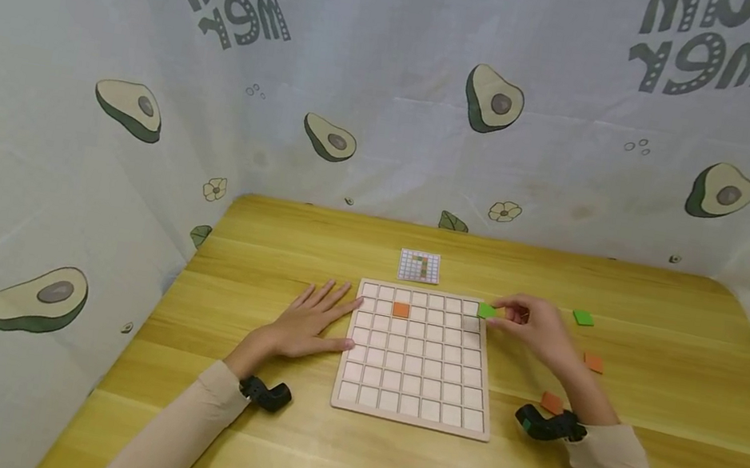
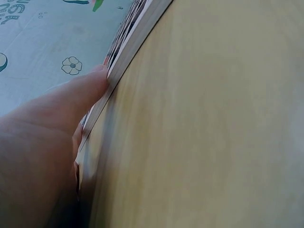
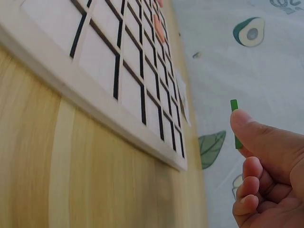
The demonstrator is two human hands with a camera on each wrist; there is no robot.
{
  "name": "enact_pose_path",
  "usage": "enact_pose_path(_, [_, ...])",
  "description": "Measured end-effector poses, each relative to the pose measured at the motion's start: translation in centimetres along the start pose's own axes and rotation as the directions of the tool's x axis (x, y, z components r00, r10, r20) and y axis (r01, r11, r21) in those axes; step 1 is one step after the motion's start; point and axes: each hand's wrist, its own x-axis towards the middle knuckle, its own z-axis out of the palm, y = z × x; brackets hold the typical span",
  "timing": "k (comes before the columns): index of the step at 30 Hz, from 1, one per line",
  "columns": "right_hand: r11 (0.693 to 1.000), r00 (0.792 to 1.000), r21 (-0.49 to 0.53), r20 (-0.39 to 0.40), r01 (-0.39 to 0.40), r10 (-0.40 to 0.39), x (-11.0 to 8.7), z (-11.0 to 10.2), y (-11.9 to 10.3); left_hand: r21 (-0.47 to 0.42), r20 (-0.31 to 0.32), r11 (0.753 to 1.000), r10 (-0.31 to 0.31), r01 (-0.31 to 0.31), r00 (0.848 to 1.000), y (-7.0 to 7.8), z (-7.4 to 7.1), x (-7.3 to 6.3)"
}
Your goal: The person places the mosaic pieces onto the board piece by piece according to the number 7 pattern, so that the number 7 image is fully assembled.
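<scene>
My right hand (image 1: 538, 331) pinches a green square tile (image 1: 486, 311) between thumb and fingers, over the far right corner of a wooden grid board (image 1: 413, 365). In the right wrist view that tile (image 3: 233, 105) appears edge-on, raised above the board's surface, while the other fingers curl toward the palm. My left hand (image 1: 303, 328) lies with spread fingers on the table at the board's left side. Its thumb (image 2: 90, 85) touches the board's edge in the left wrist view. One orange tile (image 1: 401, 310) sits in a cell of the second row from the far edge.
A small card (image 1: 419, 266) printed with a coloured grid lies just beyond the board. Right of the board are a loose green tile (image 1: 583, 318), an orange tile (image 1: 593, 362) and another orange tile (image 1: 552, 404) by my right wrist. A patterned curtain (image 1: 408, 109) hangs behind the table.
</scene>
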Motion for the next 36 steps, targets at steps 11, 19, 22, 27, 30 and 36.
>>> enact_pose_path(11, [0.999, 0.999, 0.042, 0.033, 0.0, -0.002, 1.7, 2.4, -0.7, 0.003, 0.013, 1.0, -0.005, 0.004, 1.0, 0.0, -0.1, 0.0])
enact_pose_path(19, [0.996, 0.998, 0.091, 0.065, -0.009, 0.003, 2.5, 3.9, -1.6, -0.003, 0.013, 1.0, 0.001, -0.001, 1.0, 0.1, -0.4, 0.0])
enact_pose_path(22, [0.993, 0.997, 0.117, 0.08, -0.006, -0.004, 2.8, 4.5, -1.9, 0.002, 0.022, 1.0, -0.005, 0.005, 1.0, 0.1, -0.4, -0.1])
enact_pose_path(27, [0.992, 0.996, 0.125, 0.082, 0.012, -0.022, 3.2, 5.7, -2.1, -0.001, 0.019, 1.0, -0.005, 0.005, 1.0, 0.1, -0.3, -0.1])
enact_pose_path(30, [0.992, 0.996, 0.124, 0.088, 0.011, -0.022, 3.5, 6.3, -2.1, 0.002, 0.013, 1.0, -0.005, 0.005, 1.0, 0.1, -0.2, -0.1])
enact_pose_path(36, [0.99, 0.995, 0.141, 0.093, 0.018, -0.031, 3.9, 7.2, -2.4, 0.004, 0.0, 1.0, 0.004, -0.004, 1.0, 0.1, -0.2, -0.1])
